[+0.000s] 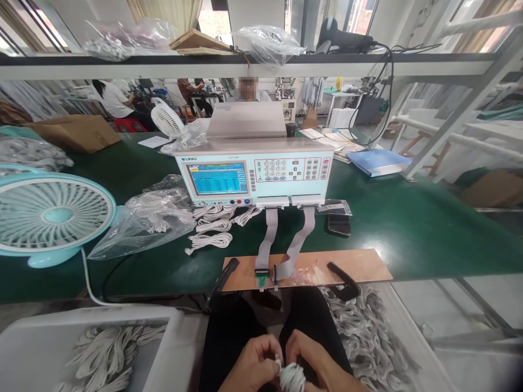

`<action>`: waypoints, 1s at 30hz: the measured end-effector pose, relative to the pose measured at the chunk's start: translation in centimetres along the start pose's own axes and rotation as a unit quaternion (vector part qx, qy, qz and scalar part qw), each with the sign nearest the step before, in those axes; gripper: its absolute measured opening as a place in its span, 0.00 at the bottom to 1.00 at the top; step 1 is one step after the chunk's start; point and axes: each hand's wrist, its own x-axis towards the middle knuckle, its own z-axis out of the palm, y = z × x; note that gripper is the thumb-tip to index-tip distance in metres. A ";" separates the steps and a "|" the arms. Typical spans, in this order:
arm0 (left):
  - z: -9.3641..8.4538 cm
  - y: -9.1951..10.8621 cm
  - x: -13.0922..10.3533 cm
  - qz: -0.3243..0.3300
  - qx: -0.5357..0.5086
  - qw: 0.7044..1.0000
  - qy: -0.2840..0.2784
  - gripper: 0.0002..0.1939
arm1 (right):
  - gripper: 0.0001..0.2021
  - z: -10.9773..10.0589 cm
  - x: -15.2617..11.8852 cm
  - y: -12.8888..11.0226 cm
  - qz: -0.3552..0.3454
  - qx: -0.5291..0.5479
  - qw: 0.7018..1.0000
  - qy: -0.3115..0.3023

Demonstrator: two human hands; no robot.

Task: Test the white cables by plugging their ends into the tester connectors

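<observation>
A bundled white cable [292, 377] is between my two hands, low in the view above my lap. My left hand [255, 363] pinches a short end of the cable with thumb and fingers. My right hand [312, 359] curls round the bundle from the other side, its fingers bent. Ahead of them, a wooden board [359, 265] lies at the table edge with a small green circuit board [262, 279] and connectors on it. Two grey ribbon cables [267, 237] run from there up to a white tester [290, 188] with a lit blue screen.
White cable coils [214, 226] and a plastic bag of cables [151, 215] lie left of the tester. A turquoise fan [57, 215] stands far left. Black clamps [345, 280] hold the board. Cable bins flank my legs. A phone [339, 224] lies right. People sit beyond the table.
</observation>
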 end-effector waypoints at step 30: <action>-0.7 -0.7 4.0 0.076 -0.275 0.938 0.195 0.12 | 0.16 1.1 7.8 3.8 0.047 0.163 0.948 0.271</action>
